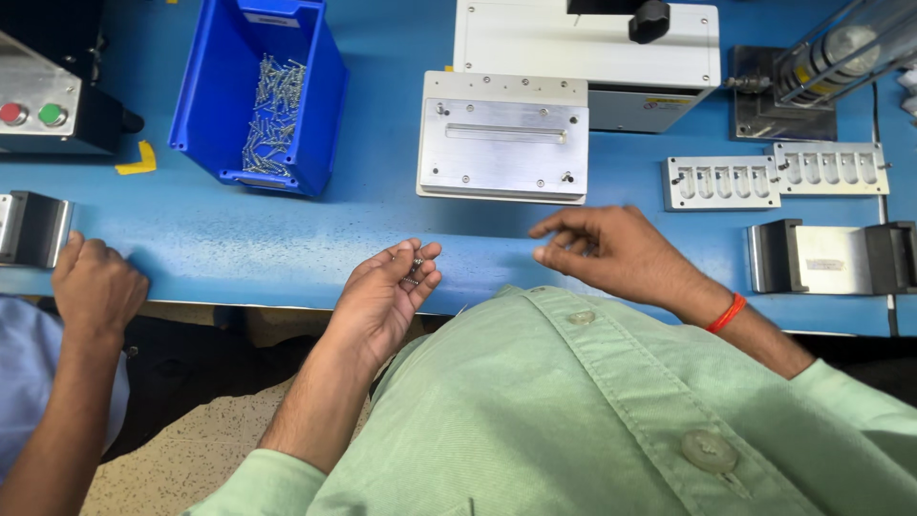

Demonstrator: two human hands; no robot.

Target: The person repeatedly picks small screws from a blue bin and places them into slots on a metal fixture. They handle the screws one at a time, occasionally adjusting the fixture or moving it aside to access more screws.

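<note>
My left hand (384,296) is cupped palm up at the near edge of the blue table (239,244), holding a few small metal screws (415,265) at its fingertips. My right hand (611,250) hovers just to the right, fingers loosely bent and apart, holding nothing that I can see. It is below a silver metal fixture plate (503,137) with a slot. A blue bin (263,91) at the back left holds several of the same screws.
Another person's hand (94,285) rests on the table edge at far left. Two slotted metal trays (776,175) lie at right, with a metal bracket (829,258) below them. A white machine (587,48) stands behind the plate, a button box (38,110) at far left.
</note>
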